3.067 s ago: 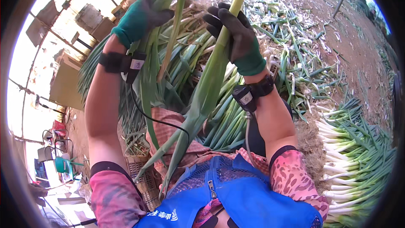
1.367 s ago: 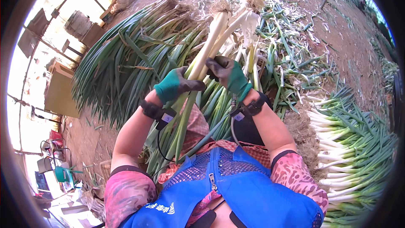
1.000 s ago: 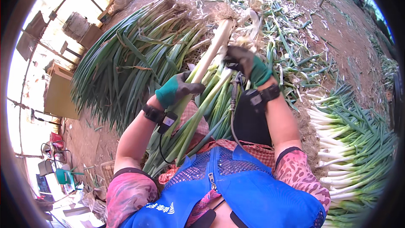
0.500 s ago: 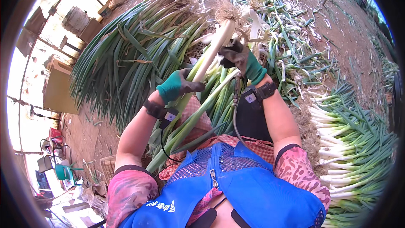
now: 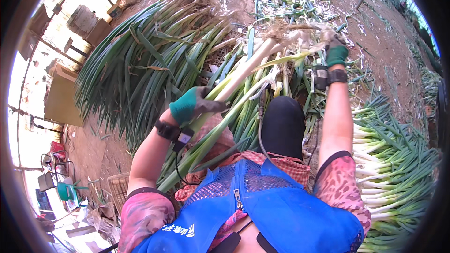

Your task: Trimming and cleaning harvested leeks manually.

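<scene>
Slanting across my lap is a large green onion (image 5: 248,71), its pale shank and brown roots pointing up and away. My left hand (image 5: 197,105), in a grey and green glove, is wrapped round it where white turns green. Out to the right, my gloved right hand (image 5: 335,49) is closed on a peeled outer strip (image 5: 300,56), pale and yellowish, which stretches back toward the onion's root end. The fingertips of that hand are partly blurred. More green onions (image 5: 239,126) lie beneath the held one, close to my left hand.
A heap of unpeeled green onions (image 5: 145,65) spreads at left. Cleaned ones (image 5: 379,173) lie in a row at right. Peelings (image 5: 281,4) litter the earth floor beyond. A thin hose (image 5: 260,117) runs beside my dark-clad knee (image 5: 281,126). A wicker basket (image 5: 119,189) sits at lower left.
My right hand has moved from beside the shank outward to the right, drawing a strip of outer skin away from the onion. My left hand keeps its hold, slightly shifted.
</scene>
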The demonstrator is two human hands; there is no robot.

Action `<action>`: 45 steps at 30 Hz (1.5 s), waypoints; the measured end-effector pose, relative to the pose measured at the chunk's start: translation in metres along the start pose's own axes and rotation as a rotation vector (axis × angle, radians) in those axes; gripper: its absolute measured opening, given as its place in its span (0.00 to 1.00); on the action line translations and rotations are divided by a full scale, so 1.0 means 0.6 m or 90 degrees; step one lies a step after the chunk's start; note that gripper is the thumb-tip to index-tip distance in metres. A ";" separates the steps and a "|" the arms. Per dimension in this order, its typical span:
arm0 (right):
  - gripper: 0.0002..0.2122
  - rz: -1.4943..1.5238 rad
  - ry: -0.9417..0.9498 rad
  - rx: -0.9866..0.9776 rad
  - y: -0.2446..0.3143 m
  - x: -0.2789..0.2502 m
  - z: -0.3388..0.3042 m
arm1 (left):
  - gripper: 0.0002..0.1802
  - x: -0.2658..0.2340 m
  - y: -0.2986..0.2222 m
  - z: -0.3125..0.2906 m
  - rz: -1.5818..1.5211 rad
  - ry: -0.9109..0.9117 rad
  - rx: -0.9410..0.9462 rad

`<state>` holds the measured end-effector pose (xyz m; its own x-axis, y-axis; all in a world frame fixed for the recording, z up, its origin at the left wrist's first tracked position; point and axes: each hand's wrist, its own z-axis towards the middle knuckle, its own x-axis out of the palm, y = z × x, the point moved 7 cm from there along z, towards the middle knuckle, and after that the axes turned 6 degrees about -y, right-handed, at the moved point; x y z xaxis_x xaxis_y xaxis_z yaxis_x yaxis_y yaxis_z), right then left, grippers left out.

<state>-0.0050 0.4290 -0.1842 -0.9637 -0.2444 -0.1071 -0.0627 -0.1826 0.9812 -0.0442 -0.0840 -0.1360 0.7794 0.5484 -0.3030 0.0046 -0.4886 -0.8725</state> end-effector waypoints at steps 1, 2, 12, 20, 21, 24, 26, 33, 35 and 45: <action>0.06 -0.092 0.039 -0.063 -0.001 -0.050 0.051 | 0.21 -0.002 0.000 0.002 0.049 -0.011 0.015; 0.06 -0.183 0.106 -0.116 0.012 -0.058 0.052 | 0.21 -0.006 0.003 -0.001 0.048 -0.011 0.013; 0.36 0.033 0.692 -0.353 0.079 0.085 -0.211 | 0.23 0.016 0.015 0.012 0.035 0.041 -0.013; 0.11 -0.098 0.112 -0.589 0.080 -0.019 -0.015 | 0.23 -0.022 0.037 -0.025 0.028 -0.050 -0.072; 0.08 -0.268 0.127 -0.230 -0.012 -0.106 0.132 | 0.22 -0.021 0.038 -0.017 0.027 -0.017 -0.055; 0.09 -0.271 0.020 -0.206 -0.106 -0.312 0.252 | 0.22 -0.043 0.067 -0.003 0.004 -0.034 -0.072; 0.11 -0.141 -0.035 0.077 -0.168 -0.417 0.262 | 0.21 -0.049 0.084 0.020 0.000 -0.049 -0.076; 0.21 -1.033 0.817 0.011 -0.270 -0.278 -0.237 | 0.27 -0.053 0.087 -0.002 0.004 -0.127 -0.082; 0.21 -1.014 0.747 -0.059 -0.311 -0.281 -0.208 | 0.26 -0.045 0.078 0.005 0.024 -0.118 -0.067; 0.15 0.106 0.427 0.135 0.031 0.079 -0.239 | 0.26 -0.053 0.088 0.014 -0.045 -0.184 -0.054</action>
<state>-0.0146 0.2776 -0.1942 -0.6028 -0.7970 0.0374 -0.0439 0.0800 0.9958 -0.0740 -0.1215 -0.1755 0.5643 0.7473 -0.3507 0.1143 -0.4915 -0.8634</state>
